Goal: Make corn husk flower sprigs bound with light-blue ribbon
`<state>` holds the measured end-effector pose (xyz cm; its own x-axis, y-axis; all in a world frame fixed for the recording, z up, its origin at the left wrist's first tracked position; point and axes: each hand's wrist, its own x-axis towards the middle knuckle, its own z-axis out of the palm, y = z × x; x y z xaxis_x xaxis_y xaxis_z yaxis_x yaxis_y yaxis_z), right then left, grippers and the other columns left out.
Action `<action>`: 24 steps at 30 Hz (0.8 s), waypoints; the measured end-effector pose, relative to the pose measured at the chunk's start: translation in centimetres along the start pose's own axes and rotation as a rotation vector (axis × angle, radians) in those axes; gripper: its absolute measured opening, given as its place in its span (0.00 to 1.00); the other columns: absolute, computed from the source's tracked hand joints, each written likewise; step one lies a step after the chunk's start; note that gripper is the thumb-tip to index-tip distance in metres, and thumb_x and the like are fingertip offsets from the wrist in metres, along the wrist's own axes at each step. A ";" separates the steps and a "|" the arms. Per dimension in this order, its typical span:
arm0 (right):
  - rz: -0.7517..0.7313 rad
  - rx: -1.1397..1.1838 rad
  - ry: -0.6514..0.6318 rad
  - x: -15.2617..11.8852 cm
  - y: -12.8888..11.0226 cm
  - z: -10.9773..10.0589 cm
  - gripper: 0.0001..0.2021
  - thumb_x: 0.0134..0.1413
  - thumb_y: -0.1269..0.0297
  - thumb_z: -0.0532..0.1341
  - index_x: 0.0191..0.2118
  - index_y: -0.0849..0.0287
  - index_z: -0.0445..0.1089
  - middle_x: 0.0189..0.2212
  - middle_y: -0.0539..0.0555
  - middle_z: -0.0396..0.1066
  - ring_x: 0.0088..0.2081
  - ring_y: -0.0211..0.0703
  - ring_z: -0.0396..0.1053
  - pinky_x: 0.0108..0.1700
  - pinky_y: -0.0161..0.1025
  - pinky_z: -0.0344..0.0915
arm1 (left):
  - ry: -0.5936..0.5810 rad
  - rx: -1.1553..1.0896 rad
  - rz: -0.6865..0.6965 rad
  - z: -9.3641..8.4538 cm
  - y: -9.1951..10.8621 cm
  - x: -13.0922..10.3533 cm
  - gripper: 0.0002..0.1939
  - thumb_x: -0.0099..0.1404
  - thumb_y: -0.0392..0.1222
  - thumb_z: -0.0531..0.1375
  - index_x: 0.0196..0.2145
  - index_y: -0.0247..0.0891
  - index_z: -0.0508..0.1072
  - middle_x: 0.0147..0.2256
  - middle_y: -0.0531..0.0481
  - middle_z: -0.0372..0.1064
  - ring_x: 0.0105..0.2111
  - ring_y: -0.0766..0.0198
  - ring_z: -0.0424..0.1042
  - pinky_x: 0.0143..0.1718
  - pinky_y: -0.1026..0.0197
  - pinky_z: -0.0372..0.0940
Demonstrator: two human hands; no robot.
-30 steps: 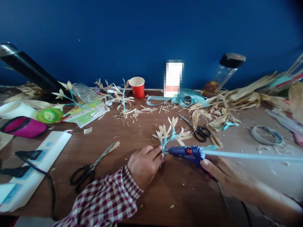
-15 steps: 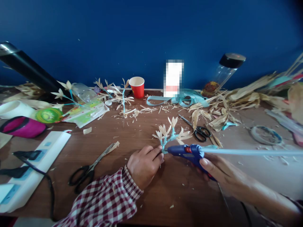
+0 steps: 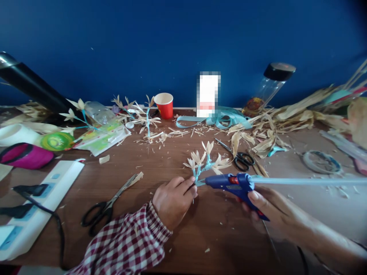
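Papery-petaled sprig (image 3: 208, 164) near smooth glue gun (image 3: 236, 184)

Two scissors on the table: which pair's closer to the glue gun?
The far pair, just beyond the blue glue gun, beside dry husks. The other scissors lie left of the left hand, near the checked sleeve.

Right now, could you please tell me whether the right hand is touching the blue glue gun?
Touching: the head view shows the right hand gripping the blue glue gun by its handle, with the thumb against it.
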<state>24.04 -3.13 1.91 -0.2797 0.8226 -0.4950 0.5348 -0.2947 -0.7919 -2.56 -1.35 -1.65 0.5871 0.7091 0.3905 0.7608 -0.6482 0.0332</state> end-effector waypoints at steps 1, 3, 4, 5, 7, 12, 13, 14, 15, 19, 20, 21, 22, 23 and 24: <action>-0.018 -0.020 0.009 0.1 -0.1 0.2 0.20 0.61 0.45 0.46 0.40 0.56 0.64 0.29 0.51 0.68 0.28 0.39 0.66 0.29 0.35 0.65 | 0.000 0.000 -0.001 0.0 0.0 0.0 0.08 0.64 0.40 0.56 0.35 0.40 0.76 0.44 0.53 0.75 0.34 0.61 0.72 0.27 0.59 0.69; -0.057 -0.097 0.041 0.2 -0.3 0.5 0.20 0.61 0.46 0.46 0.39 0.56 0.64 0.27 0.50 0.67 0.28 0.39 0.66 0.32 0.37 0.65 | 0.008 -0.001 -0.003 0.0 0.1 0.1 0.08 0.64 0.40 0.56 0.35 0.40 0.76 0.44 0.53 0.75 0.35 0.60 0.72 0.27 0.58 0.69; -0.080 -0.138 0.062 0.3 -0.3 0.6 0.20 0.61 0.46 0.46 0.38 0.56 0.65 0.27 0.50 0.67 0.28 0.40 0.66 0.33 0.37 0.65 | 0.013 -0.002 -0.004 0.0 0.1 0.1 0.08 0.64 0.39 0.56 0.35 0.40 0.76 0.43 0.52 0.75 0.35 0.60 0.72 0.27 0.58 0.69; -0.097 -0.169 0.078 0.3 -0.3 0.6 0.20 0.61 0.46 0.46 0.38 0.56 0.65 0.26 0.50 0.67 0.28 0.40 0.66 0.33 0.38 0.65 | 0.015 -0.005 -0.006 0.0 0.1 0.1 0.08 0.64 0.39 0.56 0.35 0.40 0.76 0.43 0.52 0.75 0.35 0.60 0.72 0.28 0.58 0.69; -0.087 -0.197 0.104 0.3 -0.1 0.4 0.20 0.60 0.46 0.46 0.37 0.56 0.66 0.26 0.50 0.67 0.27 0.41 0.67 0.33 0.38 0.65 | 0.012 -0.011 -0.006 0.0 0.1 0.0 0.08 0.64 0.39 0.56 0.35 0.40 0.76 0.44 0.52 0.75 0.35 0.60 0.72 0.28 0.58 0.69; -0.007 -0.071 0.072 0.0 0.8 -0.6 0.21 0.60 0.45 0.46 0.37 0.57 0.64 0.26 0.50 0.67 0.26 0.40 0.66 0.27 0.36 0.64 | -0.006 -0.013 -0.002 0.1 0.1 -0.1 0.07 0.64 0.39 0.57 0.36 0.39 0.75 0.45 0.52 0.74 0.35 0.60 0.71 0.28 0.58 0.69; -0.018 -0.043 0.048 0.0 0.8 -0.6 0.21 0.61 0.45 0.45 0.37 0.56 0.64 0.27 0.50 0.67 0.26 0.39 0.66 0.27 0.35 0.64 | -0.005 -0.012 -0.001 0.1 0.0 -0.1 0.08 0.64 0.39 0.56 0.36 0.39 0.75 0.45 0.52 0.74 0.35 0.60 0.71 0.28 0.58 0.69; -0.031 -0.034 0.030 0.1 0.8 -0.5 0.20 0.61 0.46 0.45 0.37 0.56 0.64 0.27 0.50 0.67 0.26 0.39 0.66 0.27 0.35 0.63 | -0.005 -0.012 -0.001 0.1 0.0 -0.1 0.08 0.64 0.39 0.56 0.36 0.39 0.75 0.45 0.52 0.74 0.35 0.60 0.71 0.28 0.58 0.70; -0.041 -0.041 0.030 0.2 0.6 -0.3 0.20 0.61 0.46 0.45 0.36 0.56 0.64 0.27 0.49 0.67 0.26 0.38 0.66 0.27 0.34 0.63 | -0.003 -0.012 -0.002 0.1 0.0 -0.1 0.08 0.64 0.39 0.56 0.36 0.39 0.75 0.45 0.52 0.74 0.35 0.60 0.71 0.28 0.58 0.70; -0.108 -0.160 0.078 0.5 -0.1 0.5 0.19 0.61 0.47 0.46 0.35 0.55 0.65 0.26 0.49 0.68 0.27 0.39 0.66 0.30 0.36 0.63 | -0.010 -0.019 -0.012 0.0 0.1 0.0 0.08 0.64 0.39 0.56 0.35 0.40 0.76 0.44 0.53 0.75 0.35 0.60 0.72 0.28 0.58 0.70; -0.119 -0.186 0.087 0.5 -0.1 0.5 0.19 0.61 0.47 0.46 0.36 0.55 0.66 0.26 0.49 0.68 0.27 0.39 0.67 0.30 0.36 0.64 | -0.009 -0.019 -0.012 -0.1 0.1 0.1 0.08 0.64 0.39 0.56 0.35 0.40 0.76 0.44 0.53 0.75 0.35 0.60 0.72 0.29 0.58 0.70; -0.120 -0.205 0.098 0.5 -0.1 0.4 0.19 0.61 0.47 0.46 0.36 0.55 0.66 0.25 0.49 0.68 0.26 0.40 0.67 0.29 0.36 0.64 | -0.006 -0.017 -0.011 -0.1 0.2 0.0 0.08 0.64 0.39 0.56 0.35 0.40 0.76 0.43 0.52 0.75 0.35 0.60 0.72 0.29 0.58 0.70; -0.105 -0.218 0.115 0.4 0.0 0.2 0.19 0.60 0.47 0.47 0.35 0.55 0.66 0.24 0.49 0.67 0.25 0.40 0.66 0.29 0.36 0.64 | -0.003 -0.015 -0.009 -0.1 0.2 0.0 0.08 0.64 0.39 0.56 0.35 0.39 0.76 0.43 0.52 0.75 0.35 0.60 0.72 0.29 0.58 0.70; -0.080 -0.224 0.132 0.3 0.1 0.0 0.19 0.60 0.47 0.47 0.35 0.55 0.66 0.23 0.48 0.67 0.25 0.40 0.66 0.28 0.36 0.63 | 0.001 -0.014 -0.007 -0.1 0.2 0.0 0.08 0.64 0.39 0.56 0.35 0.39 0.76 0.44 0.52 0.75 0.35 0.60 0.72 0.30 0.58 0.70; -0.052 -0.220 0.143 0.1 0.2 -0.3 0.19 0.60 0.47 0.48 0.34 0.55 0.65 0.23 0.49 0.66 0.24 0.40 0.65 0.27 0.36 0.63 | 0.003 -0.013 -0.006 -0.1 0.1 0.0 0.08 0.64 0.39 0.56 0.35 0.39 0.76 0.44 0.52 0.75 0.35 0.61 0.72 0.30 0.59 0.69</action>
<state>24.35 -2.99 1.76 -0.2043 0.8987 -0.3881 0.6875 -0.1505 -0.7104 -2.46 -1.46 -1.51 0.5819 0.7118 0.3934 0.7604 -0.6477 0.0471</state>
